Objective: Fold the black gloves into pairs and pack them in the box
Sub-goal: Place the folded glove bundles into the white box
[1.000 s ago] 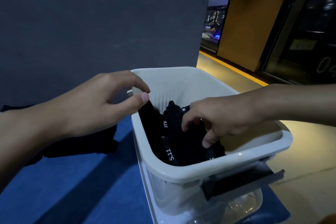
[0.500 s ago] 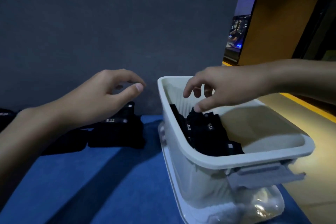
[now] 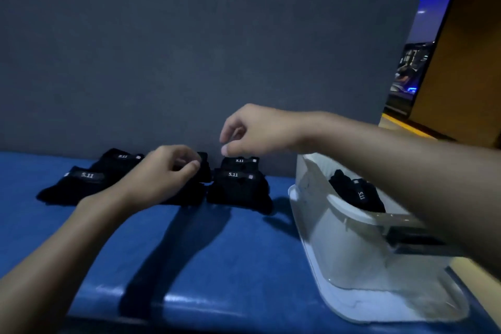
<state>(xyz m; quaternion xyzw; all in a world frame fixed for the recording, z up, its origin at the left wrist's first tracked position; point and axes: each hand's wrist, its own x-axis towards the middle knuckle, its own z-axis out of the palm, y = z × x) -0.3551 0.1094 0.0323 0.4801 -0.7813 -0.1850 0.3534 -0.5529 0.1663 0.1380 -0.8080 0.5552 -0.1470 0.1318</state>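
The left hand [image 3: 165, 173] is reaching to the middle glove [image 3: 204, 171] on the blue table [image 3: 217, 252], fingers curling, thumb touching the cloth; whether it is really gripping, I cannot tell. The right hand [image 3: 257, 130] is hovering just over the right glove pair [image 3: 238, 187], half curled, thumb and forefinger apart, holding nothing. More black gloves [image 3: 81, 182] are lying at the left. Folded gloves [image 3: 357, 192] are sitting inside the white box [image 3: 341, 238] at the right.

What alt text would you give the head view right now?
Both hands reach over black gloves on a blue surface: left hand at one, right hand just above another. A white box at right holds folded gloves.
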